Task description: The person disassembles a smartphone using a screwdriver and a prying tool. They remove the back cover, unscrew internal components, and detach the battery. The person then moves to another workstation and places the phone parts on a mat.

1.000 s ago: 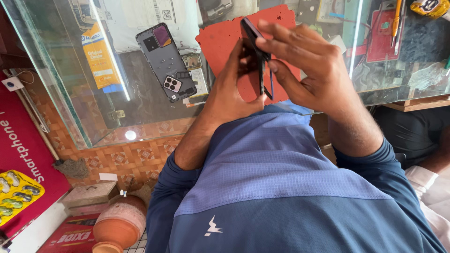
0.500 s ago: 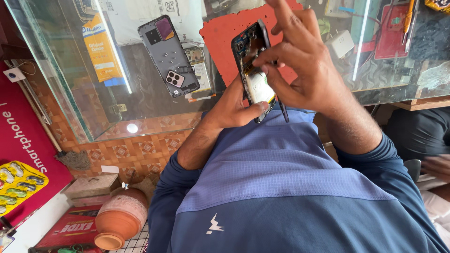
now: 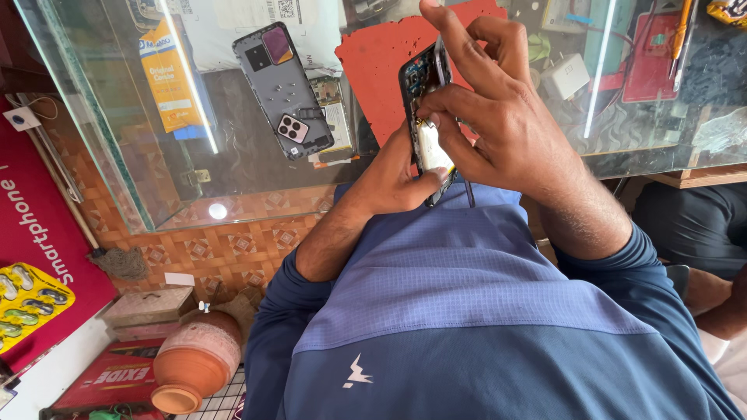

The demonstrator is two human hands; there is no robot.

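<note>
My left hand [image 3: 393,175] holds an opened black phone [image 3: 424,117] upright by its lower end, its inner parts and pale battery facing me. My right hand [image 3: 498,117] comes over the phone from the right, fingers pressed on its inside and top edge, pinching a thin dark tool [image 3: 469,192] whose tip sticks out below the phone. Both hands hover above the front edge of a glass counter [image 3: 233,179], over a red mat [image 3: 381,54]. A grey phone back cover [image 3: 284,89] with camera holes lies on the glass to the left.
Small parts, a white charger block [image 3: 564,75] and pens [image 3: 681,35] lie on the counter's right side. Below left stand a clay pot [image 3: 194,362], small boxes [image 3: 148,307] and a red board [image 3: 35,257]. A second person's arm [image 3: 708,292] is at the right.
The phone has turned from edge-on to showing its open inside. My right hand has shifted its fingers onto the phone's inside, and the view has moved slightly.
</note>
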